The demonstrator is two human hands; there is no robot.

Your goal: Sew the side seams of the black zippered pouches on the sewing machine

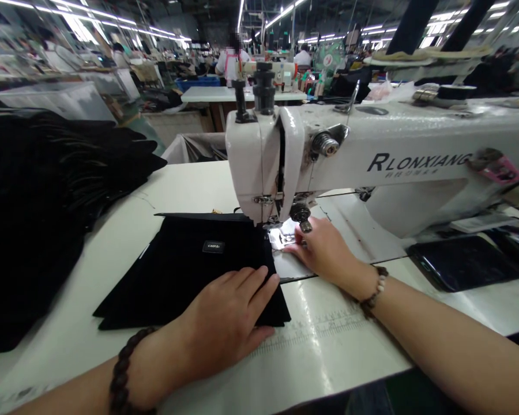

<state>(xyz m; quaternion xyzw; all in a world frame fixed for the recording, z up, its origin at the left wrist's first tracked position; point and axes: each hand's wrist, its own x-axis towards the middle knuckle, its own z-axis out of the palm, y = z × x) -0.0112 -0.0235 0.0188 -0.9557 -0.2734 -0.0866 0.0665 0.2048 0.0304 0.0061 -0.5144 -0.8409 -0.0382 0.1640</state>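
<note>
A black fabric piece [185,276] with a small dark label [213,246] lies flat on the table, its right edge close to the sewing machine's needle area. My left hand [229,311] rests flat on its lower right part, fingers stretched out. Just right of the presser foot, my right hand [322,248] has thumb and fingers drawn together near the lit metal plate [285,236]. What the fingertips pinch, if anything, is too small to tell. The white sewing machine [354,153] stands over the fabric's right edge, and its head hides part of the fabric's far corner.
A large heap of black fabric pieces [47,202] covers the table's left side. To the right lies a dark phone-like object [467,262]. A ruler scale [320,328] is marked along the tabletop's front. Co-workers [231,60] and other machines are in the background.
</note>
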